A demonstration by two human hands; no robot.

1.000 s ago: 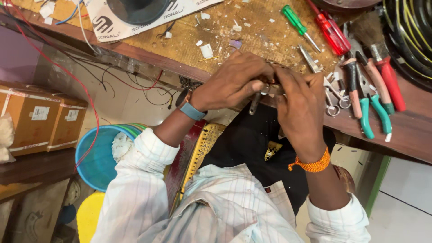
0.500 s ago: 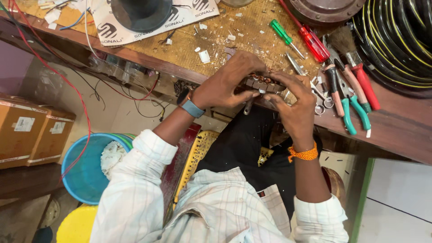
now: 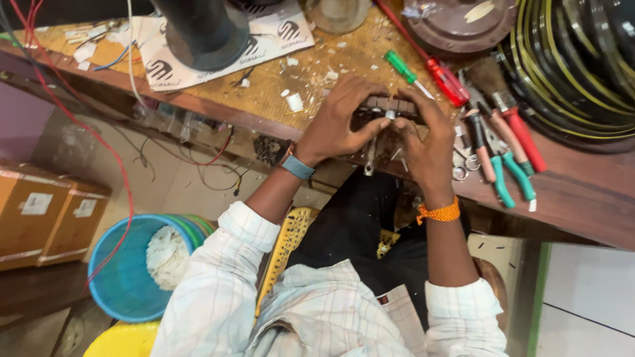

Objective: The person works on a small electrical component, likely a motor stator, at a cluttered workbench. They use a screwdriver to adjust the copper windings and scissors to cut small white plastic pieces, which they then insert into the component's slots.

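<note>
Nearest the camera, a blue bucket and a yellow slotted seat are lying below the workbench edge. At that edge the left hand and right hand are both clamping a small dark segmented part between curled fingers. Just beyond, teal-handled pliers, red-handled pliers, a green screwdriver and a red one are crowding the right side, with coiled cable farther back.

Cluttered wooden workbench above a pale floor.
</note>
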